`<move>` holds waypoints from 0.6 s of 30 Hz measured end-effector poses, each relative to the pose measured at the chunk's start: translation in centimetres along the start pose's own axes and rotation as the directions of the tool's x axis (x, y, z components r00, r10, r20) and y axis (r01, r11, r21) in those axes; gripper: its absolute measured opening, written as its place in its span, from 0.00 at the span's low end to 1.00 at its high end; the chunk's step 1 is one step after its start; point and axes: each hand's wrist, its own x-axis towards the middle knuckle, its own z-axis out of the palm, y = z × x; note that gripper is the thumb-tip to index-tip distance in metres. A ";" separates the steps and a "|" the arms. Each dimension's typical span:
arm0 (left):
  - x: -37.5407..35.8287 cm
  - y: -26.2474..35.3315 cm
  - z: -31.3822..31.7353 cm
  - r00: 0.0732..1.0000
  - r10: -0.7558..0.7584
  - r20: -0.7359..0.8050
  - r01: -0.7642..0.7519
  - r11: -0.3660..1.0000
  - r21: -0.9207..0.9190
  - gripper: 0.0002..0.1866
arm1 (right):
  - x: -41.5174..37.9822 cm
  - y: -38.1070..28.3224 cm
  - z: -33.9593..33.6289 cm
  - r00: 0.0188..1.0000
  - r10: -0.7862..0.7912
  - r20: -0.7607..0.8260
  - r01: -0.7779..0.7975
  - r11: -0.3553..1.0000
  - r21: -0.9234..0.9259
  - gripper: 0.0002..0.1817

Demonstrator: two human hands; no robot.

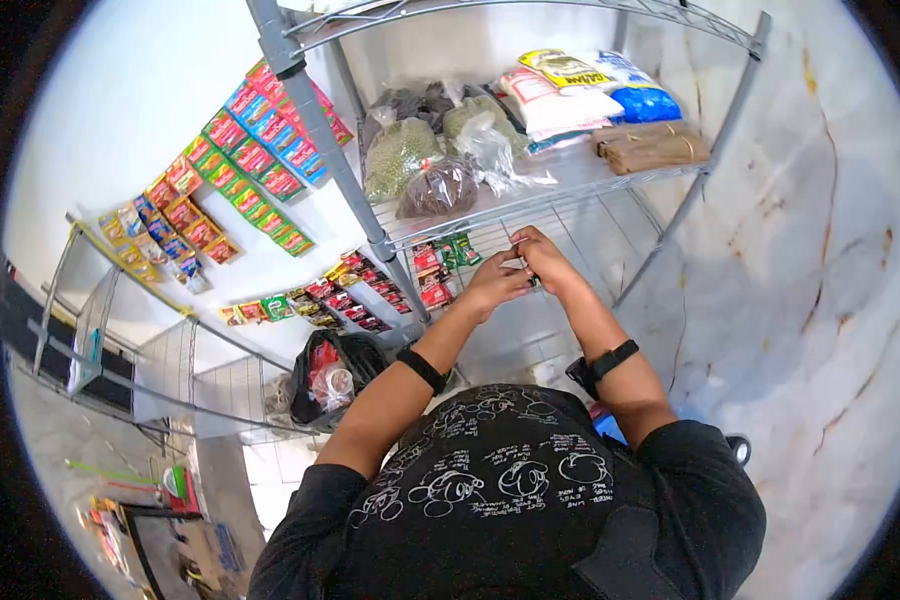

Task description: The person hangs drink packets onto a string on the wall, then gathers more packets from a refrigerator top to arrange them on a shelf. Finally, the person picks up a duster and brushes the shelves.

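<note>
My left hand (pixel 497 286) and my right hand (pixel 546 262) meet in front of me, fingers bent and touching each other. A small dark spot shows by the fingers; whether it is a ring or something held I cannot make out. Both hands are in front of the grey wire rack, just below its loaded shelf (pixel 560 193). Nearest on that shelf are a clear bag of dark brown grains (pixel 438 190) and a crumpled clear plastic bag (pixel 492 150). Red and green sachets (pixel 433 278) hang left of my left hand.
Bags of green beans (pixel 400 158), white and blue packs (pixel 560 103) and a brown paper bundle (pixel 650 148) fill the shelf. Sachet strips (pixel 255 160) hang on the left. A black plastic bag (pixel 365 358) stands low left; a marble-patterned wall (pixel 770 250) rises at right.
</note>
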 end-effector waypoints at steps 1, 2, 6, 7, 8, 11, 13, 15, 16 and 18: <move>-0.6 -0.3 0.0 1.000 0.000 0.017 0.000 1.000 0.006 0.31 | -1.2 -0.2 0.4 0.999 0.040 -0.026 -0.040 0.999 0.014 0.14; -1.3 -0.7 -0.1 0.999 -0.003 0.037 0.002 1.000 0.015 0.31 | -2.4 -0.1 0.9 0.995 0.080 -0.054 -0.078 0.996 0.034 0.14; -5.6 -1.2 0.1 0.991 -0.023 0.133 0.021 1.000 0.020 0.29 | -7.0 -0.2 4.5 0.974 0.097 -0.205 -0.077 0.992 0.102 0.15; -6.7 -1.5 -0.3 0.994 -0.005 0.107 0.004 1.000 0.007 0.29 | -7.7 0.6 4.9 0.968 0.097 -0.231 -0.072 0.991 0.114 0.15; -7.8 -1.7 -1.0 0.997 0.016 0.076 -0.016 1.000 -0.004 0.28 | -8.1 1.6 5.2 0.979 0.028 -0.204 0.018 0.975 0.221 0.14; -11.3 -2.5 -3.7 0.997 -0.004 0.073 0.004 1.000 0.009 0.20 | -11.3 2.7 8.1 0.975 -0.031 -0.220 0.103 0.940 0.324 0.12; -13.6 -2.2 -5.2 0.996 -0.016 0.093 0.014 1.000 0.028 0.14 | -14.1 2.5 10.0 0.969 -0.014 -0.248 0.078 0.964 0.255 0.09; -15.6 -3.0 -6.5 0.993 -0.027 0.115 0.024 0.999 0.028 0.15 | -16.2 3.3 12.6 0.961 0.026 -0.274 0.018 0.988 0.156 0.07; -16.8 -3.3 -6.8 0.992 -0.037 0.118 0.034 0.999 0.024 0.15 | -17.4 3.8 13.7 0.955 0.071 -0.287 -0.056 0.997 0.059 0.06; -18.8 -4.2 -6.9 0.992 -0.059 0.110 0.053 0.997 0.054 0.18 | -18.1 7.0 14.8 0.971 0.007 -0.240 0.002 0.999 0.036 0.05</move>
